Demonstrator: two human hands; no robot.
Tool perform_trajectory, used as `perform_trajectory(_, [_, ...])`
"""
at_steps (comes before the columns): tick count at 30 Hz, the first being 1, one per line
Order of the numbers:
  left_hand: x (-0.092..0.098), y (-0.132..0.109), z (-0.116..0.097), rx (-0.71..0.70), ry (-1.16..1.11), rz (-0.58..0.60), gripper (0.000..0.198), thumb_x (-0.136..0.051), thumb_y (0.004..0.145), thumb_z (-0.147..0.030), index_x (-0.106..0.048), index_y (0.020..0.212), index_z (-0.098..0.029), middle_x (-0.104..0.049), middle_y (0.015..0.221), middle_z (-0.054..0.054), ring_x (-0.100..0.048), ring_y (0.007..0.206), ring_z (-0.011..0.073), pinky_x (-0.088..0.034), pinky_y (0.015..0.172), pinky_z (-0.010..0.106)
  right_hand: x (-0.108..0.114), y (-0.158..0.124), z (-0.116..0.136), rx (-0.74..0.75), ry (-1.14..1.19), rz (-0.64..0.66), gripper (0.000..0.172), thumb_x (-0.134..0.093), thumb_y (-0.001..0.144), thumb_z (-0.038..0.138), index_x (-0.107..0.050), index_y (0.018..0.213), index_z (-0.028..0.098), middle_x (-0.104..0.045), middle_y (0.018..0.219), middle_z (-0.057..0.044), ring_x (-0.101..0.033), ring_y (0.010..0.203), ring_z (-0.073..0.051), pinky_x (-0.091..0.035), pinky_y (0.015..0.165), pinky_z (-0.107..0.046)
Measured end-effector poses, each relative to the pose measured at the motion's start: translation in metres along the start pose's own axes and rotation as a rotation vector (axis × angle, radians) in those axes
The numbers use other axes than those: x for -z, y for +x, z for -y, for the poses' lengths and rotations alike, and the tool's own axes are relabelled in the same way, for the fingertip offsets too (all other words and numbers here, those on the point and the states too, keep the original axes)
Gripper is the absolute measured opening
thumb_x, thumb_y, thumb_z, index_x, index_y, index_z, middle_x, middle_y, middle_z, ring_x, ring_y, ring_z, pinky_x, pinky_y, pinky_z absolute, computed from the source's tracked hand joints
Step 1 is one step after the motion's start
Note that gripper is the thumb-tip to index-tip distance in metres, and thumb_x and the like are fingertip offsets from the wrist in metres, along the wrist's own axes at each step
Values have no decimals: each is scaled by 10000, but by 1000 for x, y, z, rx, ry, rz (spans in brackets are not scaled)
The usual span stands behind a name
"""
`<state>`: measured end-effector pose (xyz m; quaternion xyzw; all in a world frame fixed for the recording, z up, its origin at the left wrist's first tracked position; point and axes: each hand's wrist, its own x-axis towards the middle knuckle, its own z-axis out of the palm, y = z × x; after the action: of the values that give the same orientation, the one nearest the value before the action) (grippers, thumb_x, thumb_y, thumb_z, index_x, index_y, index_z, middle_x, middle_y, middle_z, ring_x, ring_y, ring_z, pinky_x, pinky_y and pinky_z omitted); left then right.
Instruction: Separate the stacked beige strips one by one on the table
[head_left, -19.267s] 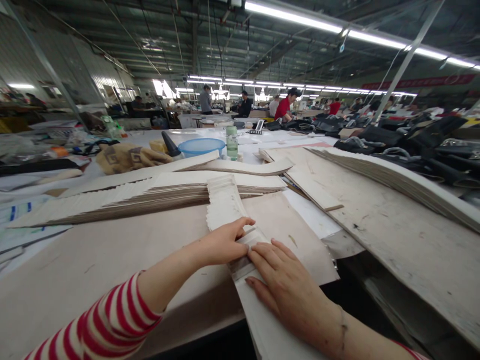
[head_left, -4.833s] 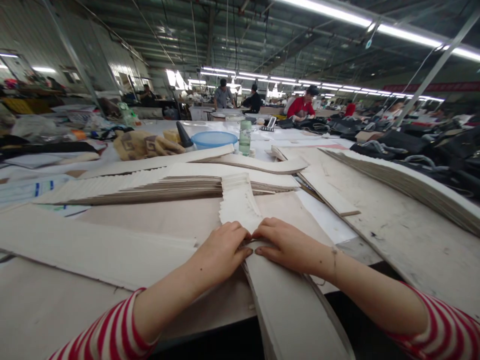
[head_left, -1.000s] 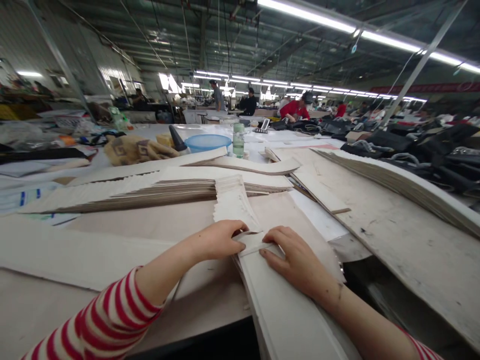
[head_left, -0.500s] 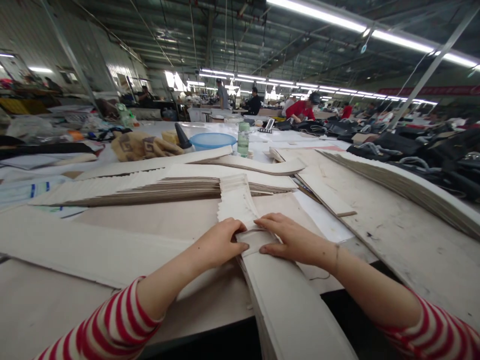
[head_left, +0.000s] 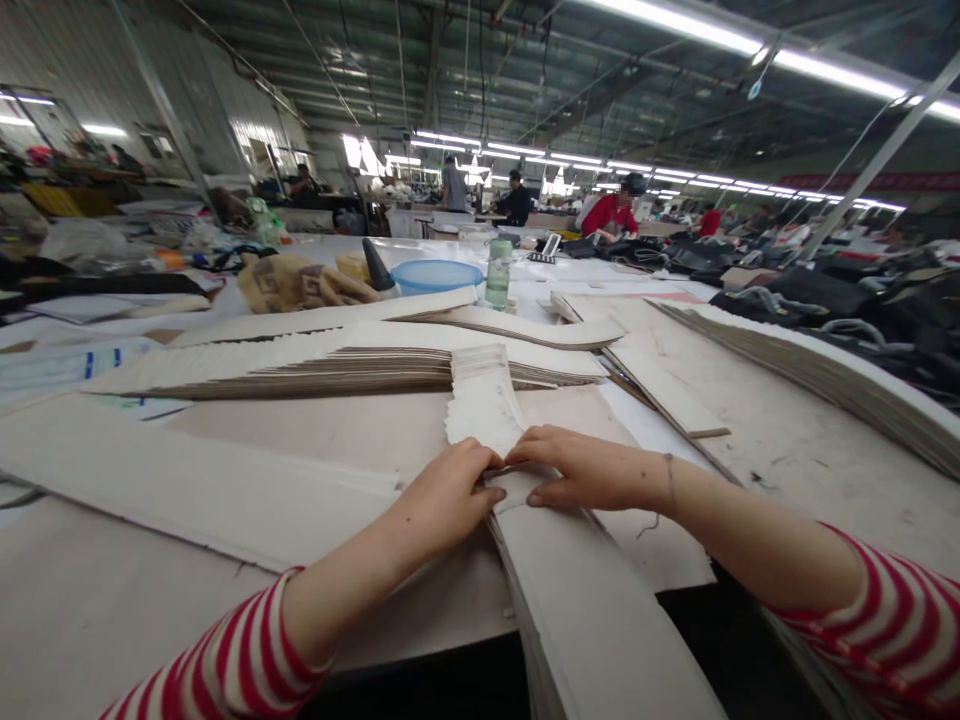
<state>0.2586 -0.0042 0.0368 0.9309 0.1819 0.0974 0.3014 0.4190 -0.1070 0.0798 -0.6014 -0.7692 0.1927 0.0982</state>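
A long stack of off-white strips runs from the bottom edge up toward the middle. At its far end, my left hand pinches the left edge, thumb on top and fingers bent over the border. My right hand grips the same end from the right, its fingertips nearly meeting those of my left. Beyond my hands, a strip with a ragged left edge leans against a long layered pile of pale strips lying crosswise.
A wide pale sheet lies at left. Another curved stack rests on a board at right. Farther back are a blue basin, a green bottle, patterned cloth and dark bags. A person in red bends over a table.
The view has shifted slightly, so the surroundings sit farther right. My hands have come closer together at the end of the stack, still gripping it.
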Motion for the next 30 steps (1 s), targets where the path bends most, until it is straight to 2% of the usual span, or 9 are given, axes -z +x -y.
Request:
perform_trajectory(11, [2,-4,-2,-136,207,30,140,-482,819,-246,-568,912,-184,-547,948,45,-481,939,196,-394,848,330,-7,-6,1,30,-72,-33,340,-559,778,201,-547,1111,136,-551,1057,-104,-490,1005,-208,-371,906,-335])
perform_trajectory(16, [-2,-10,-2,-207,351,28,177,-399,868,-226,-559,928,-177,-541,909,52,-483,889,201,-418,784,336,-11,-10,8,17,-140,-47,299,-495,815,190,-550,1107,160,-560,1002,-95,-506,961,-204,-395,875,-343])
perform_trajectory(19, [-5,-16,2,-229,413,18,227,-366,874,-169,-535,1025,-188,-540,925,50,-477,889,199,-417,777,333,-15,-11,11,-1,-171,-71,294,-450,843,196,-540,1121,162,-566,984,-94,-507,954,-202,-396,876,-348])
perform_trajectory(22, [-5,-20,5,-239,363,9,272,-355,882,-173,-500,1111,-203,-538,950,44,-475,901,184,-413,796,310,-17,-14,11,-22,-176,-91,307,-436,855,220,-521,1144,164,-563,1003,-92,-503,970,-199,-391,885,-341])
perform_trajectory(27, [0,-19,8,-253,256,-34,241,-377,885,-243,-542,1050,-184,-545,943,45,-476,899,175,-402,825,303,-20,-19,7,-127,-191,-188,318,-509,821,327,-543,1091,163,-550,1015,-97,-499,967,-218,-403,862,-355])
perform_trajectory(30, [1,-17,8,-262,250,-50,221,-395,880,-262,-561,1001,-179,-552,935,47,-477,893,178,-405,814,307,-20,-20,6,-143,-205,-193,303,-518,818,338,-554,1067,170,-556,985,-90,-506,952,-215,-409,849,-348])
